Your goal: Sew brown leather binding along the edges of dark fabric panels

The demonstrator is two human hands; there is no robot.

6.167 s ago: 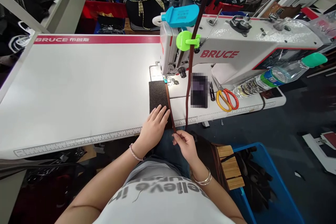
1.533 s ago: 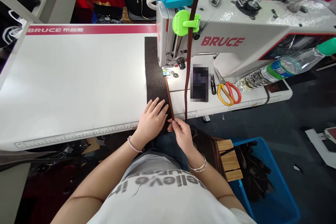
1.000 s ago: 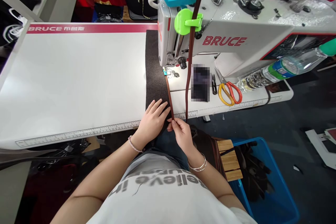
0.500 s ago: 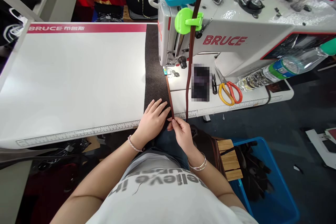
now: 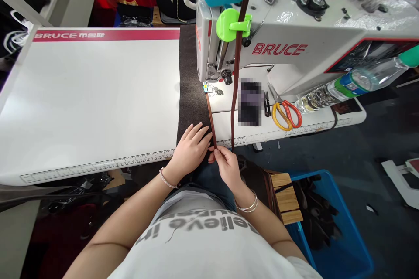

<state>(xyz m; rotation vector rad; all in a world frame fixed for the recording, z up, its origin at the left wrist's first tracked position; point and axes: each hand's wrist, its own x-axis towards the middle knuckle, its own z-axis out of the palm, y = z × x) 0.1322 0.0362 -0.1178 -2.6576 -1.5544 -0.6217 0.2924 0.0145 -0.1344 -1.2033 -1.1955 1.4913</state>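
A long strip of dark brown fabric (image 5: 193, 69) runs front to back over the white sewing table, passing left of the needle. My left hand (image 5: 191, 148) lies flat on its near end, fingers spread. Along the fabric's right edge is a narrow reddish-brown binding strip (image 5: 210, 115), leading up to the sewing machine's presser foot (image 5: 206, 88). My right hand (image 5: 225, 161) pinches that binding between thumb and fingers at the table's front edge. Another length of brown binding (image 5: 235, 83) hangs down past the green clip (image 5: 227, 25) on the machine head.
Right of the needle lie a blurred-out dark rectangle (image 5: 249, 102), small black thread snips (image 5: 267, 104) and scissors (image 5: 286, 114) with yellow and red handles. A plastic bottle (image 5: 352, 85) leans near the machine. A blue bin (image 5: 352, 231) with dark pieces stands low on the right.
The brown fabric has slid a little away from me under the machine; its far end now reaches further past the table's back edge. Both hands stay in nearly the same place.
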